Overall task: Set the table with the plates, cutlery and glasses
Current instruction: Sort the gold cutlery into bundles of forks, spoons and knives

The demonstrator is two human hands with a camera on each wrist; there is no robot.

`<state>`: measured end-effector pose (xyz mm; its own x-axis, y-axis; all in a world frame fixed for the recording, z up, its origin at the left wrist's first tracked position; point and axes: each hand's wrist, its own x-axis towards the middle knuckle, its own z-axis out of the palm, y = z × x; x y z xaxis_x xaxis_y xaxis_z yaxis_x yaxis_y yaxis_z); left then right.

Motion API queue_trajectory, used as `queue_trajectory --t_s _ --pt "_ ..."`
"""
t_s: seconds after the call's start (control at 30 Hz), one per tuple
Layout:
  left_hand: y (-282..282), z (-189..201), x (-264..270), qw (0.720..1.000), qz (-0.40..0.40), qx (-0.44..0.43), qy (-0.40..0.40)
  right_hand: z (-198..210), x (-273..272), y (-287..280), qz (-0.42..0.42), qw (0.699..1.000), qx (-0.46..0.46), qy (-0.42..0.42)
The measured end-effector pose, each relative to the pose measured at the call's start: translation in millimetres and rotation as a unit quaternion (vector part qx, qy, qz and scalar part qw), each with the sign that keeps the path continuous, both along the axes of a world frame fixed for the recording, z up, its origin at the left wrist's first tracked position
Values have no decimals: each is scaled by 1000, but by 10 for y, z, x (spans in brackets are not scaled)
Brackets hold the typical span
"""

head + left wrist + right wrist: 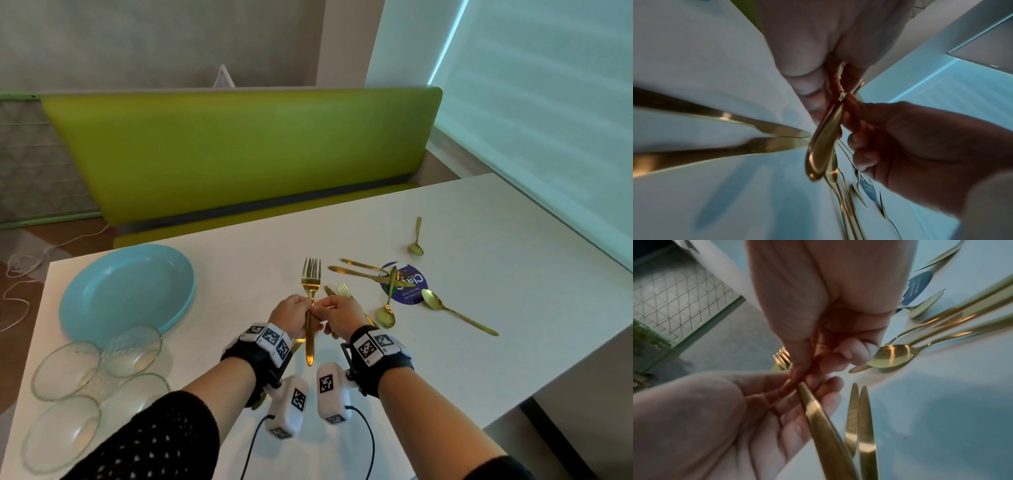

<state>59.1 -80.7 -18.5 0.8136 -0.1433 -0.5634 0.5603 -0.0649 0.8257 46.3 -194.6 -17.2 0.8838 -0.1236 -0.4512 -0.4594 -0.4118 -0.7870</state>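
A gold fork (pixel 310 281), perhaps two stacked, stands upright above the white table (pixel 479 222) with its tines pointing away from me. My left hand (pixel 301 310) and right hand (pixel 330 310) both pinch its handle from either side. In the right wrist view the right thumb and fingers (pixel 797 369) close on the handle (pixel 818 418), and the left hand (pixel 756 410) lies under it. A stack of pale blue plates (pixel 126 291) sits at the left. Several clear glass bowls (pixel 130 351) stand in front of the stack.
Loose gold cutlery lies to the right: a fork (pixel 344 290), knives (pixel 363 274), spoons (pixel 385 317) (pixel 445 308) (pixel 416 245), partly over a round blue sticker (pixel 411 291). Two gold blades (pixel 777 129) lie under my left wrist. A green bench (pixel 239 154) runs behind the table.
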Motion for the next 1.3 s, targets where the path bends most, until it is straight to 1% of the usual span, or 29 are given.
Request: queue_trajectory --t_s 0.2,0.3,0.33,0.4,0.43,0.5,0.53,0.63,0.73,0.87,0.97,1.13,1.23,1.27,1.3 --pt "-99 -48 56 999 24 -25 36 -42 7 -66 5 999 -39 -9" --pt "-123 -75 83 999 23 8 22 -71 36 -139 11 999 -38 -6" --pt "-124 -83 98 999 29 17 17 -75 63 -195 8 999 -51 -5" --pt "-118 -102 135 999 44 31 12 -88 131 -364 2 992 -127 -1" --pt "-110 -106 149 998 46 46 9 -102 167 -464 2 983 -185 8" --pt "-92 -121 168 996 48 69 4 -135 212 -652 1 953 -301 32" --pt "-84 -127 174 996 51 74 3 -149 220 -724 3 938 -343 46" --pt "-77 -150 187 995 56 86 2 -237 228 -821 35 909 -407 80" --pt "-80 -161 188 994 53 98 -5 -327 235 -798 71 894 -433 90" --pt "-80 -180 189 992 52 112 -4 -374 254 -782 72 889 -440 101" --pt "-90 -199 201 993 53 106 1 -356 277 -791 57 898 -424 104" --pt "-135 -220 259 995 52 87 16 -232 375 -807 19 930 -352 101" --pt "-188 -188 286 996 55 69 21 -120 464 -796 28 947 -312 69" --pt "-210 -178 297 996 57 62 22 -96 494 -792 26 960 -272 51" --pt "-237 -164 304 997 58 55 24 -79 514 -782 14 978 -206 38"
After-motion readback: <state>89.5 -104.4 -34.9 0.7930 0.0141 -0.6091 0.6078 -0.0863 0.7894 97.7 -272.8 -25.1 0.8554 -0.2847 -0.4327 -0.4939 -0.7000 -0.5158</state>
